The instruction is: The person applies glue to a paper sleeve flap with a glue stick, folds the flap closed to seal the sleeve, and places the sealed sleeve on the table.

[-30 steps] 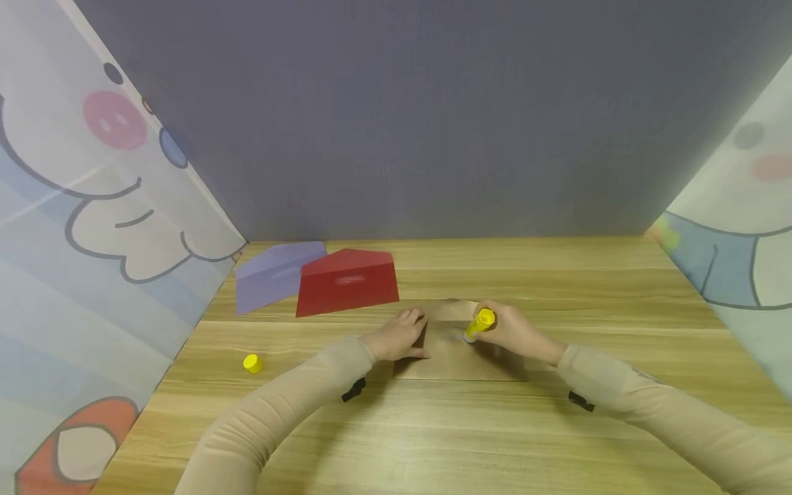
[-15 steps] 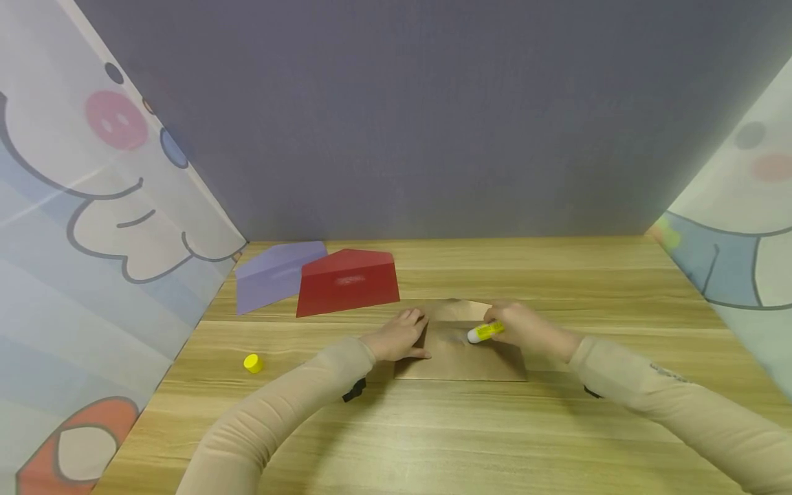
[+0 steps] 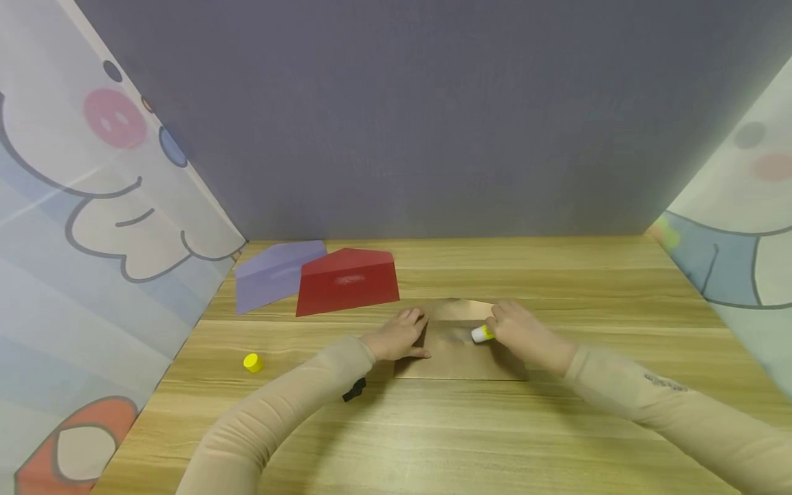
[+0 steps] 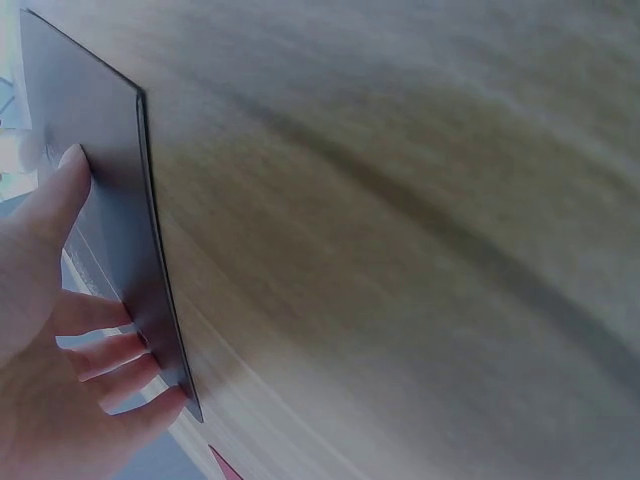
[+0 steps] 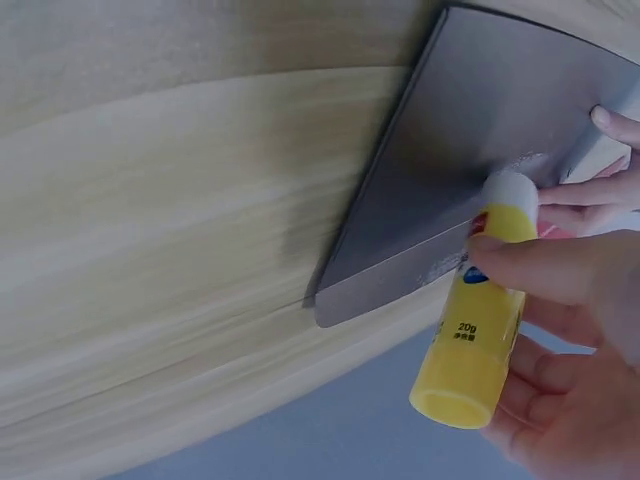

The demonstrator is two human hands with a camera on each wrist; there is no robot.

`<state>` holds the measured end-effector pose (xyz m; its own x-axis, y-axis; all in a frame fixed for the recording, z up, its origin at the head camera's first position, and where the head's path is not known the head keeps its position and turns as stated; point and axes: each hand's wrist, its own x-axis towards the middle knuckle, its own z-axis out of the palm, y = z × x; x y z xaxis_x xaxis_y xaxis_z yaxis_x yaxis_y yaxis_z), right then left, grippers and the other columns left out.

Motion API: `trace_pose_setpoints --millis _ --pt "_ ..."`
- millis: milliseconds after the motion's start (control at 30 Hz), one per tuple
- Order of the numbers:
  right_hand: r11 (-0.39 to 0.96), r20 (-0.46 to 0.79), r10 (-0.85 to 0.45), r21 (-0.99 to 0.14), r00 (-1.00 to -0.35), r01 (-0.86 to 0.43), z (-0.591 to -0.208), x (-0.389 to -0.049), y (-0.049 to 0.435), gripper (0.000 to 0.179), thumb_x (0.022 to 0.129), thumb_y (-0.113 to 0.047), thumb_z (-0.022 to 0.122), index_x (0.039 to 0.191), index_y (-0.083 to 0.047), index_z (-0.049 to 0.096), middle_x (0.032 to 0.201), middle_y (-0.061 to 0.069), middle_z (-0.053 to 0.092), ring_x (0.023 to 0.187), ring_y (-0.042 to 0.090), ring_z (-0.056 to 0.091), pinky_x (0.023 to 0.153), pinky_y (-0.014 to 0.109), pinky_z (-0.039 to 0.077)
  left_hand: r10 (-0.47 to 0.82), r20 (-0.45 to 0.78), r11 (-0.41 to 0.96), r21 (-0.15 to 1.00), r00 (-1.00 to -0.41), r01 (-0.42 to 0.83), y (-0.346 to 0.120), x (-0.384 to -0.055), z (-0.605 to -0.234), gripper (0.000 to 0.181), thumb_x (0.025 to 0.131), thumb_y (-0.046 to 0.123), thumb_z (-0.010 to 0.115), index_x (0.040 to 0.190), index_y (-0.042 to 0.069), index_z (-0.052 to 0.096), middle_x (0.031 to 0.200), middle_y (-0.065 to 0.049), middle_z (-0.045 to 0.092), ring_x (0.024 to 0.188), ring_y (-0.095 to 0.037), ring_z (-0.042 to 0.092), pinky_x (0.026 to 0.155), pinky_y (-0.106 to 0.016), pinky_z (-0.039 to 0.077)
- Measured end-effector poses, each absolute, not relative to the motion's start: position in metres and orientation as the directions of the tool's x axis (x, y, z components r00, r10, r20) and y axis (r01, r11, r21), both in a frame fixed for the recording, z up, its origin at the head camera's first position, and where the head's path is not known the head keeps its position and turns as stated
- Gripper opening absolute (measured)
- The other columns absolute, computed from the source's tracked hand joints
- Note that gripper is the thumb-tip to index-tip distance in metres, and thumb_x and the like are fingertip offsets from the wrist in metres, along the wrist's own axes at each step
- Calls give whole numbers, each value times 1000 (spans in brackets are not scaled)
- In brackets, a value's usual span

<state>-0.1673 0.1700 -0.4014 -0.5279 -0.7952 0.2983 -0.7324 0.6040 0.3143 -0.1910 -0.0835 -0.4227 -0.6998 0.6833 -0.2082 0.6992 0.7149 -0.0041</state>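
Observation:
A brown paper envelope (image 3: 458,362) lies on the table with its flap unfolded away from the person. My left hand (image 3: 396,335) rests on its left side, fingers and thumb spread, as the left wrist view of that hand (image 4: 50,330) also shows. My right hand (image 3: 529,333) grips a yellow glue stick (image 5: 468,345) between thumb and fingers. In the head view the glue stick (image 3: 482,334) is tilted low, mostly hidden by the hand. Its white end points left, close to a whitish smear (image 5: 525,162) on the envelope; whether it touches cannot be told.
A yellow glue cap (image 3: 252,363) stands on the table at the left. Farther back lie a red envelope (image 3: 349,285), with a whitish patch, and a purple envelope (image 3: 272,278) partly under it. A grey panel (image 3: 433,124) rises behind the wooden table (image 3: 402,440).
The right hand has shifted slightly right and turned the glue stick from steeply tilted to nearly flat, its white end now pointing left. The left hand has stayed in place.

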Motion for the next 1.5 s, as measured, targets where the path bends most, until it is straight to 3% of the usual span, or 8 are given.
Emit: trace_pose_setpoints --millis 133,400,567,767,1000,1133,1267,1500 --pt "648 328 -753 218 -571 -730 -402 -165 176 23 60 10 71 77 4 57 72 11 53 68 22 50 61 29 46 687 -204 712 -3 -697 702 -84 -191 -423 78 83 52 49 134 -5 31 133 -15 31 124 -26 29 106 -34 24" --pt "721 332 -527 -314 -782 -618 -398 -165 195 29 65 9 67 92 8 54 87 18 58 79 29 57 65 38 51 696 -191 704 -9 -692 711 -84 -192 -425 78 83 52 49 133 -6 31 132 -16 32 123 -27 31 105 -34 25" --pt "707 276 -367 -538 -888 -459 -395 -172 212 32 68 9 64 97 12 51 89 25 58 79 37 57 69 45 50 694 -196 704 -18 -693 710 -84 -192 -424 78 83 52 48 134 -5 31 132 -15 32 122 -27 31 105 -34 24" --pt "658 186 -214 -698 -959 -283 -392 -180 238 42 74 4 63 109 18 43 100 35 53 90 45 54 75 47 49 690 -203 707 -18 -695 707 -84 -192 -425 79 83 53 48 134 -5 31 133 -15 31 123 -26 30 105 -33 24" --pt "642 168 -99 -742 -981 -192 -387 -184 267 46 81 -5 60 114 19 38 106 38 49 94 47 51 67 27 52 689 -200 707 -23 -697 706 -83 -192 -425 79 83 53 48 134 -5 31 133 -15 31 123 -26 30 106 -33 23" --pt "635 176 -36 -756 -984 -159 -386 -186 281 44 82 -7 60 110 18 39 106 39 49 83 18 59 63 9 45 685 -201 711 -22 -700 703 -83 -192 -425 78 83 52 48 134 -5 31 132 -15 32 122 -26 31 105 -33 24" --pt "610 147 12 -785 -989 -109 -388 -188 294 44 83 -10 59 110 18 37 108 40 47 73 -17 41 61 4 41 679 -209 716 -20 -704 697 -83 -191 -424 78 83 52 48 134 -5 30 133 -15 31 123 -26 30 106 -34 23" --pt "584 107 60 -810 -992 -52 -397 -190 318 51 87 -16 55 116 19 33 112 38 43 73 -20 39 62 3 41 673 -227 718 -29 -704 696 -82 -189 -420 78 84 52 47 135 -4 29 134 -16 29 125 -27 28 106 -34 22"
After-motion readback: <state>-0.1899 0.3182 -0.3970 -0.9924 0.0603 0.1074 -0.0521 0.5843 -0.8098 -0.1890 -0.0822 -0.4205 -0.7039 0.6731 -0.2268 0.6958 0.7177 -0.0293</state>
